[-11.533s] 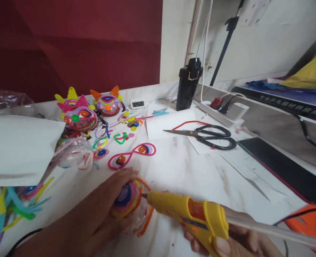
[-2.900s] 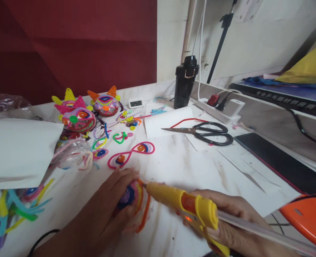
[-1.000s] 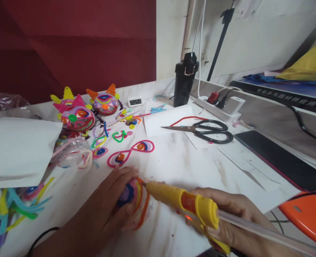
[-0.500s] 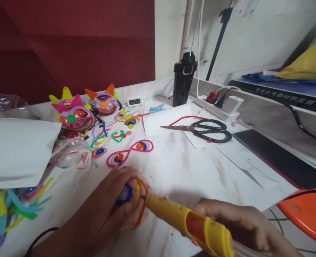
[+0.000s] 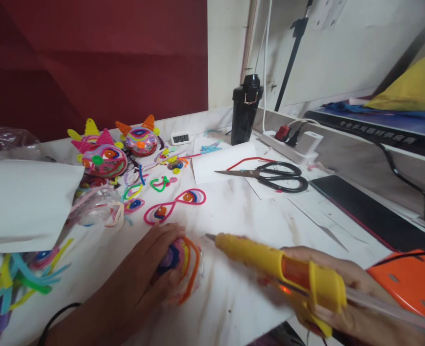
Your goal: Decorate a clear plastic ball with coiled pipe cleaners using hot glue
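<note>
My left hand [image 5: 151, 269] is wrapped round a small round pipe-cleaner craft piece [image 5: 183, 264] on the marbled table. Blue, purple, pink and yellow strands show on it, with an orange pipe cleaner curved along its right side; my fingers hide the rest. In my right hand [image 5: 328, 283] is a yellow hot glue gun [image 5: 270, 264], its red light lit and a clear glue stick coming out of the back. The nozzle points left, a short way right of the craft piece and apart from it. Beyond my left hand lie two joined pink-rimmed pipe-cleaner eyes [image 5: 174, 204].
Black-handled scissors [image 5: 277, 176] lie on white paper, with a phone [image 5: 356, 211] to their right. At the back stand a black bottle [image 5: 246, 113], a power strip [image 5: 288, 146] and a small clock [image 5: 180, 139]. Finished pipe-cleaner heads [image 5: 106, 161] and loose strips [image 5: 28, 274] are at left.
The glue gun has moved right, its nozzle drawn off the craft piece. The orange pipe cleaner now sits closer against the piece. My left hand has stayed in place.
</note>
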`<state>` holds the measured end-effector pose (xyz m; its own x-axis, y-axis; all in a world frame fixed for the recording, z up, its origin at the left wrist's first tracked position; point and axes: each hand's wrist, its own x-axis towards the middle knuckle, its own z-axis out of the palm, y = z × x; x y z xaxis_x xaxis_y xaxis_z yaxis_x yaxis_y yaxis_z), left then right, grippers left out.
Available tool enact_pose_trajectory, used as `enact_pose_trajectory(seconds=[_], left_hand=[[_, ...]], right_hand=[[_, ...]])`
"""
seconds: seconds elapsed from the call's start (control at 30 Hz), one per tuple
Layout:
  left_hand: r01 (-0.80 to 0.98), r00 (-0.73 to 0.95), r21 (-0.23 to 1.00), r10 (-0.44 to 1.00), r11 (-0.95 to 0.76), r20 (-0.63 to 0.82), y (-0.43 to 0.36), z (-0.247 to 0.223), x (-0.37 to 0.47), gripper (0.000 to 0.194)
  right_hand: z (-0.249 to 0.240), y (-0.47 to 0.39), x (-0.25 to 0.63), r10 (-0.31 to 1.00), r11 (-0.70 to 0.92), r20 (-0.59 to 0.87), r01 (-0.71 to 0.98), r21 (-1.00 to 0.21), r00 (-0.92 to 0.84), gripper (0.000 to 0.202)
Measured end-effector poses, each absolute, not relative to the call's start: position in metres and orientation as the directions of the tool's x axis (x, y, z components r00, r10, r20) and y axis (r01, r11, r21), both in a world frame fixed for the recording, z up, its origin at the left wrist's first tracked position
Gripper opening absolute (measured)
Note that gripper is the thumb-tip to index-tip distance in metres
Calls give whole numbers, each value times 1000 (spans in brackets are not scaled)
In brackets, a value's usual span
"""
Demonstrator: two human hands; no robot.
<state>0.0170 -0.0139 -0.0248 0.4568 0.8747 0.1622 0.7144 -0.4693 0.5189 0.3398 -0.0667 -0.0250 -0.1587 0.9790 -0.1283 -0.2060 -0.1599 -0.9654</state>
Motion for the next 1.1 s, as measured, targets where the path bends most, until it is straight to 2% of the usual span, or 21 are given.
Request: enact_pose_trajectory(seconds=[0.07, 0.17, 0.27, 0.37, 0.47, 0.6, 0.67, 0.8, 0.87, 0.9, 0.97, 1.1], left_hand=[[713, 483, 516, 866, -475, 130, -13, -23, 14, 51], [698, 526, 524, 846, -488, 87, -11, -21, 7, 61], [682, 555, 527, 828, -507, 77, -12, -22, 3, 67], [688, 532, 542, 843, -483, 77, -13, -23, 3, 65], [696, 516, 546, 854, -466, 72, -13, -23, 5, 64], [707, 513, 527, 855, -471, 77, -14, -23, 6, 63], [705, 505, 529, 858, -473, 93, -14, -26, 6, 62], [682, 495, 529, 851, -505, 173, -15, -34, 7, 60], [672, 499, 532, 846, -515, 188, -16, -34, 9, 58], [670, 502, 534, 845, -516, 187, -17, -34, 10, 58], [666, 514, 536, 840, -519, 175, -18, -31, 13, 57], [648, 526, 553, 833, -524, 172, -19, -26, 18, 53]], right_hand=[[-25, -56, 343, 988, 22, 25, -21, -1000, -155, 34], [-26, -39, 343, 975, 220, 195, 300, -928, -111, 24], [-30, -25, 341, 914, 402, 356, 562, -723, -196, 25], [-36, -14, 339, 808, 554, 476, 722, -415, -346, 24], [-38, -6, 337, 743, 600, 518, 764, -236, -424, 22], [-32, -14, 325, 704, 597, 571, 788, -152, -422, 24], [-27, -27, 310, 651, 630, 631, 764, -139, -422, 27], [-24, -51, 271, 612, 721, 670, 645, -253, -421, 23], [-31, -54, 252, 584, 739, 689, 634, -230, -430, 27], [-36, -53, 245, 535, 740, 759, 638, -210, -371, 29], [-45, -50, 233, 484, 736, 805, 658, -162, -343, 33], [-54, -47, 222, 439, 718, 850, 682, -137, -291, 31]])
